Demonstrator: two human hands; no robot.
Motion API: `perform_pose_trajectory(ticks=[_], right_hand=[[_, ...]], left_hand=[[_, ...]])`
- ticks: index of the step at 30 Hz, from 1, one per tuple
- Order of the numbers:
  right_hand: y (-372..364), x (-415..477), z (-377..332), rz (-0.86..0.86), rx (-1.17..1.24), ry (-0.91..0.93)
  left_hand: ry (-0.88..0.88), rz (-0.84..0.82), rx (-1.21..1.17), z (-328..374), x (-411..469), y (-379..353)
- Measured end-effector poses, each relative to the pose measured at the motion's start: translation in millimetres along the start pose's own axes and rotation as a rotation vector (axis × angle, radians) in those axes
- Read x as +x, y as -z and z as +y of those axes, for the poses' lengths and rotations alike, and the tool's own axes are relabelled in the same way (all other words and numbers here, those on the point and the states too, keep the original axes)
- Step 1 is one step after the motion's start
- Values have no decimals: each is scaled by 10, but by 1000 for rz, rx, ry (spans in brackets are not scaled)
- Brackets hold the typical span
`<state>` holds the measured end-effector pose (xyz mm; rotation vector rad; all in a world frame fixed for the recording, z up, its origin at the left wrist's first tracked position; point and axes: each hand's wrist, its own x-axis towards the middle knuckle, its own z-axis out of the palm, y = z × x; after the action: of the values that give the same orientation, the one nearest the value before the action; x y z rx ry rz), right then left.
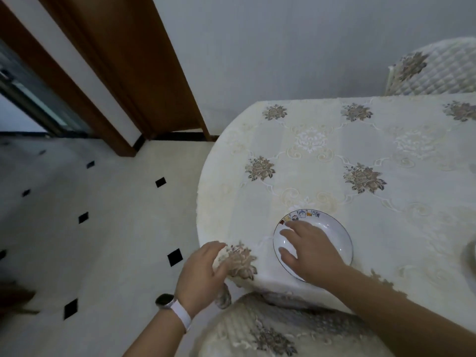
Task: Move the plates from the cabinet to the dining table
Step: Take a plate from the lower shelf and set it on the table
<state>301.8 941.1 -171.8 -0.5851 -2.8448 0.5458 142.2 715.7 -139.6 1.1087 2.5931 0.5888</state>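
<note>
With our right hand (313,249) resting spread fingers (286,233) in the white, blue-rimmed ceramic plate (334,235) near the cloth-covered worktop (334,155) edge, a careless nudge could tip it off.

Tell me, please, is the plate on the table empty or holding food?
Empty: the plate shows bare white inside, though the right hand spread over it hides part.

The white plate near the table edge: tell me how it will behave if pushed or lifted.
The plate looks glazed and rigid, so it is probably breakable and slick to the fingers. Sitting flat on the tablecloth, it would likely slide or drag the cloth, not tip. The right hand lies open over it, without a grip.
</note>
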Motion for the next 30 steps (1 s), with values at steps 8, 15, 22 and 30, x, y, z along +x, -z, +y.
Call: perform_pose_trajectory(ticks=[8,15,22,30], right_hand=[[-240,217,-1271,-96,-39,277],[-560,237,-2728,-170,-116,452],[-1086,99,-4456,-201,-145,595],[-1641,-32,-6076,-278,-103,810]], left_hand=[[30,182,204,-822,-801,573],[177,282,260,-1929,-1832,1059],[346,396,317,-3077,-2944,1625],[531,556,328,-3911,-4068,2130]])
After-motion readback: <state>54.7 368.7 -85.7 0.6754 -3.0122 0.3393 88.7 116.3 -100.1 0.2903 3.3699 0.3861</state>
